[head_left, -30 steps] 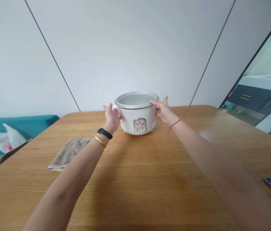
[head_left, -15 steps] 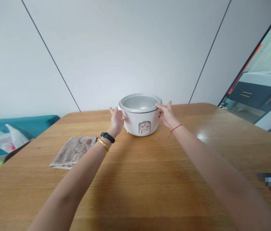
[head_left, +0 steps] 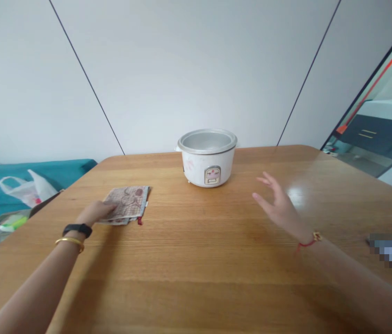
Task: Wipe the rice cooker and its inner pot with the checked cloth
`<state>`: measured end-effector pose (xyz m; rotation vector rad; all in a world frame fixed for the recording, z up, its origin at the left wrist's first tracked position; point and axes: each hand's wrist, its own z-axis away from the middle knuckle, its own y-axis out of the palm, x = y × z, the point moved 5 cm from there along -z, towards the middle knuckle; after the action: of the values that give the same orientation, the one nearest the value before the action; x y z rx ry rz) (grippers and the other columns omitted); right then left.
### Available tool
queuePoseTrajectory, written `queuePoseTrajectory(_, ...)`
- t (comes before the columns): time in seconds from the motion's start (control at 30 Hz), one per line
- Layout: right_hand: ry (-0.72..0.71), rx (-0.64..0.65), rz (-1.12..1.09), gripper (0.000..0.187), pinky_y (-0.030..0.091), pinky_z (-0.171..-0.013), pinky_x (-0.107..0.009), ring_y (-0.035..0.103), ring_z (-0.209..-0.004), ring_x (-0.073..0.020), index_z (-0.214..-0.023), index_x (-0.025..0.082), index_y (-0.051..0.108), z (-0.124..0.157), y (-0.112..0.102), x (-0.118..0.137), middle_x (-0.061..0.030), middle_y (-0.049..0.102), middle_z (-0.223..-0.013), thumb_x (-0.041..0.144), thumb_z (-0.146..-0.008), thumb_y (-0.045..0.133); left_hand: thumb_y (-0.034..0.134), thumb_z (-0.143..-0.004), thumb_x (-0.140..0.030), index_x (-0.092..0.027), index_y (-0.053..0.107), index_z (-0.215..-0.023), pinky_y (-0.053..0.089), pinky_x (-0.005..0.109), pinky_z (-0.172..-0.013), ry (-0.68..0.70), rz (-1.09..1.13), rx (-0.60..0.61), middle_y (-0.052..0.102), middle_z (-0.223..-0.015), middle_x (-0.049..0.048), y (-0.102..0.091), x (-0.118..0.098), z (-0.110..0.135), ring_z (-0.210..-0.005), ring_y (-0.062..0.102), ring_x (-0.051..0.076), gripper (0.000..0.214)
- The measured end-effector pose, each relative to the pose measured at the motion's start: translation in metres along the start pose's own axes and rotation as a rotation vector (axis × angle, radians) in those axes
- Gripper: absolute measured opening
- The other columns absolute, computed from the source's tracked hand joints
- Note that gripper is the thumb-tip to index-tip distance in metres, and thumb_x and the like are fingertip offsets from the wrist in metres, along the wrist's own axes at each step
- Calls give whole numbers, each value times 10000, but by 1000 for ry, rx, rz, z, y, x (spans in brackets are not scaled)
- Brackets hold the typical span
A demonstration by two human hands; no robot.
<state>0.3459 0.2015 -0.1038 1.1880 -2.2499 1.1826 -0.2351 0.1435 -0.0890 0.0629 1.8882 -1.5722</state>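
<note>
A person sits or stands at a brown wooden table [head_left: 199,264], the left hand [head_left: 97,212], above a black wristband [head_left: 77,230] and a gold bangle [head_left: 71,242], laid on the left end of a folded, brown-and-cream patterned cloth [head_left: 128,199] on the left side of the tabletop. The fingers touch the cloth's upper face, but whether they close on it cannot be told, since the thumb and underside are hidden. The cloth reaches right and slightly far from those fingertips, a red tab [head_left: 140,221] at its near right corner; its long axis is unclear, the left end being covered. The left hand is plainly the nearer. Across the table to the right, the right hand [head_left: 279,208], a red string bracelet [head_left: 307,243] at its wrist, hangs empty with fingers spread, apart from everything. Beyond and between them, near the far edge, an oval white rice cooker with a grey rim [head_left: 193,166] stands upright, lidless, touched by neither hand. A smooth white wall [head_left: 199,69] rises behind. Half a second earlier both hands were at the cooker's sides; now the left is at the cloth and the right is well clear.
</note>
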Motion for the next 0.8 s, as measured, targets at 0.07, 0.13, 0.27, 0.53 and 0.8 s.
queuePoseTrajectory(0.07, -65, 88, 28, 535, 376, -1110, -525, 530, -1276, -283, -1381, 211, 487, 7, 20, 30, -131, 593, -1350, 421, -895, 569, 759, -562, -395, -237, 433, -486, 466, 575, -771, 10, -34, 32, 541, -498, 89, 24, -18, 8, -814, 662, 469, 370)
queuePoseTrajectory(0.13, -134, 214, 60, 438, 400, -1085, -507, 553, -1242, -276, -1293, 206, 565, 16, 46, 63, -124, 616, -1322, 400, -901, 557, 730, -609, -392, -227, 471, -525, 478, 469, -735, 52, -36, 78, 573, -549, 86, 56, -49, 20, -787, 665, 397, 318)
queuePoseTrajectory(0.27, -227, 472, 105, 422, 355, -1114, -484, 510, -1291, -244, -1306, 213, 569, 35, 95, 113, -100, 586, -1381, 356, -911, 532, 669, -699, -390, -198, 568, -673, 440, 321, -613, 247, 65, 204, 633, -664, 46, 125, -132, 60, -688, 627, 248, 218)
queuePoseTrajectory(0.53, -53, 601, 441, 549, -1, -1046, -814, 375, -1379, -399, -1368, 270, 539, 45, 95, 70, -91, 508, -1472, 566, -907, 498, 664, -761, -398, -194, 677, -711, 419, 287, -585, 509, 388, 325, 657, -647, 0, 144, -228, 93, -614, 587, 179, 211)
queuePoseTrajectory(0.8, -22, 452, 714, 510, -196, -987, -800, 420, -1314, -460, -993, 194, 733, 38, 36, 35, -160, 686, -1189, 636, -863, 514, 634, -805, -448, -148, 623, -1091, 411, 416, -978, 316, 815, -72, 665, -1173, 143, 83, -248, -21, -1139, 569, 298, 415)
